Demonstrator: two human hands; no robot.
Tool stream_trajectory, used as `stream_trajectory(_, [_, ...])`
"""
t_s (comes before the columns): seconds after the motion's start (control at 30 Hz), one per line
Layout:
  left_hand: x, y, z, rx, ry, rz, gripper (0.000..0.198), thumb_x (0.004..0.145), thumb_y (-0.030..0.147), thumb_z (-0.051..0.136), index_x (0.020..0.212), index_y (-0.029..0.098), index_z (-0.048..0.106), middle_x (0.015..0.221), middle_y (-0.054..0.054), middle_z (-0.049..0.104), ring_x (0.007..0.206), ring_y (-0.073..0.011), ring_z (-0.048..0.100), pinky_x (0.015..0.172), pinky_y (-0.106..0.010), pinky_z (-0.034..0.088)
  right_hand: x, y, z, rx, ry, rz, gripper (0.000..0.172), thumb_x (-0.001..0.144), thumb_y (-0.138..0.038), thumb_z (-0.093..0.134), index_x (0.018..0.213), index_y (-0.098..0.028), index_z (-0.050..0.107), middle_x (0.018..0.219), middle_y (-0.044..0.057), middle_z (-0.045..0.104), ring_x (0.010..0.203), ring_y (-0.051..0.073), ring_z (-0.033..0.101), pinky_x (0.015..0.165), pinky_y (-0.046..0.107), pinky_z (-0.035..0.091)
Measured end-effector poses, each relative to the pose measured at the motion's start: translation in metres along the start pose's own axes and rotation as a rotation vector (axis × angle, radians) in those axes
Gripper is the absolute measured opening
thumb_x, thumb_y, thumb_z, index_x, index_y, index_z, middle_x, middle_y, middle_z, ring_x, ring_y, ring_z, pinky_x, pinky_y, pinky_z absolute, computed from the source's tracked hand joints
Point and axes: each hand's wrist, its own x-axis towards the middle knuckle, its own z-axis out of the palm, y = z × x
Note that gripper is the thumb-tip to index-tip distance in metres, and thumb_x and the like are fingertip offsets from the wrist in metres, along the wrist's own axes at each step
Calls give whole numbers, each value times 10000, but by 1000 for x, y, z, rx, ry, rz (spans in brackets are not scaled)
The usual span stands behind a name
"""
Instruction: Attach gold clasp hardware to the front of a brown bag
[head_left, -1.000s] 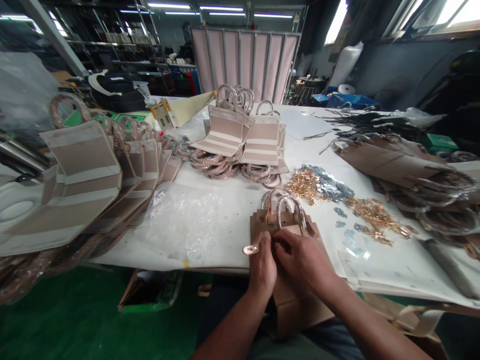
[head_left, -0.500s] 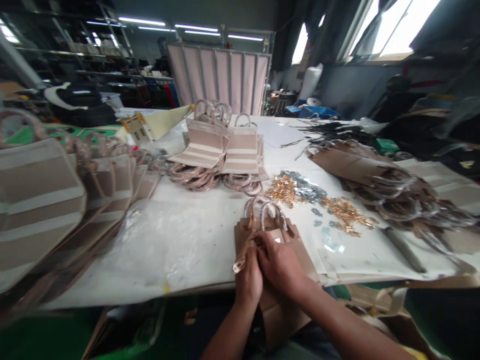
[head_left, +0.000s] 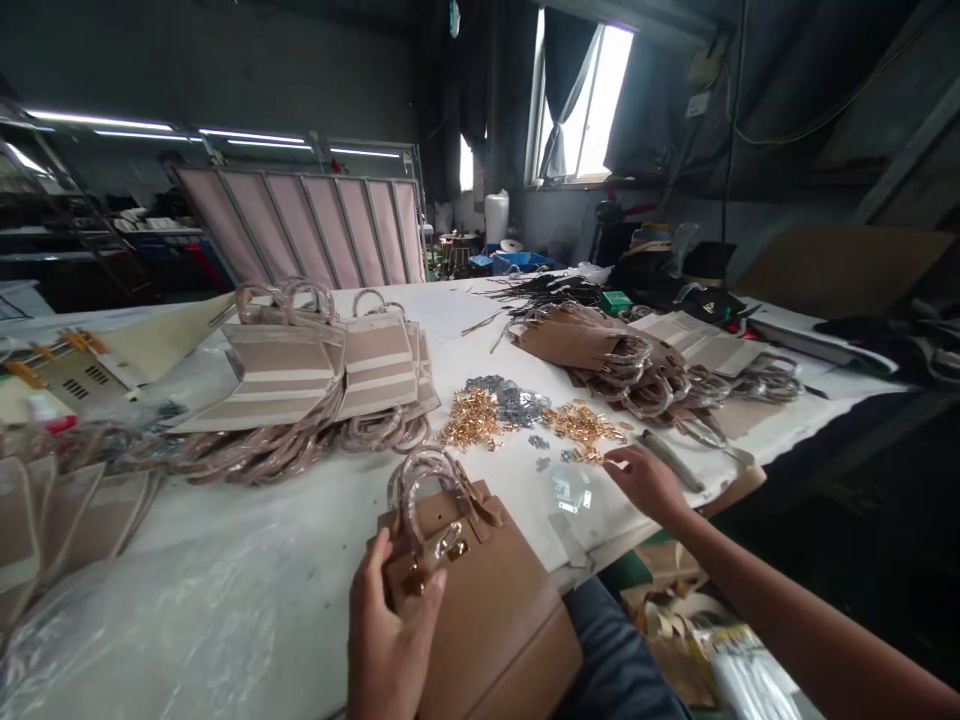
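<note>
Right hand (head_left: 646, 482): thumb and fingertips drawn together at the near edge of the right-hand gold heap (head_left: 583, 424); whether a piece sits between them cannot be told. Left hand (head_left: 394, 630): thumb and fingers closed on the upper left part of the brown bag (head_left: 495, 620), beside its 2 wrapped handles (head_left: 411, 505). The bag lies tilted, handles pointing away from the body. From the right hand, it lies left and nearer the body. Grey metal pieces (head_left: 521, 403) lie between the 2 gold heaps.
</note>
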Motion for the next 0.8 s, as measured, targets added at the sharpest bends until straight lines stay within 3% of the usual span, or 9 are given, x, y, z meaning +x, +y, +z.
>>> stream_trajectory(0.13, [5,18,0,214,108,431,639,942,491,663,1489,220,472,1462,-164,540,1332,-379,535,1091,-591,483,21,35,7,-45,-61,18,211,927,-432,676,984,-271,800,965,36,737,747,226,664,584,287,402])
stream_trajectory(0.2, [6,33,0,291,69,587,483,988,374,637,1435,237,518,1453,-135,548,1334,-337,531,1097,-533,486,22,38,14,-56,-73,20,207,944,-428,652,992,-277,786,994,33,736,762,222,659,576,280,372])
stream_trajectory(0.27, [10,48,2,342,-50,676,365,1006,264,609,1368,249,560,1392,-98,591,1303,-290,548,1094,-476,492,20,40,20,-57,-84,4,203,949,-417,628,981,-278,771,1057,32,729,784,220,656,584,281,355])
stream_trajectory(0.4, [27,68,14,426,-287,710,315,978,168,613,1286,234,597,1284,-68,650,1222,-261,582,1066,-447,508,13,50,23,-41,-120,-65,237,942,-420,575,984,-283,764,1115,27,721,806,226,658,605,297,360])
stream_trajectory(0.57, [61,83,37,591,-539,692,356,946,100,620,1288,196,619,1359,-69,637,1287,-278,534,1108,-473,477,15,67,22,-23,-110,-103,293,947,-457,570,1046,-270,773,1003,45,755,812,252,685,608,302,408])
stream_trajectory(0.67, [76,88,48,657,-696,712,352,939,82,631,1267,206,647,1367,-52,638,1298,-284,513,1111,-485,461,22,70,22,-8,-137,-157,290,966,-412,579,1129,-277,777,1078,46,755,840,245,697,629,296,444])
stream_trajectory(0.8, [88,90,55,661,-789,721,170,945,92,659,1042,221,716,1184,-28,689,1183,-265,547,1034,-450,480,27,71,23,-26,-154,-215,288,987,-352,585,1208,-338,768,1153,12,738,853,221,705,650,289,465])
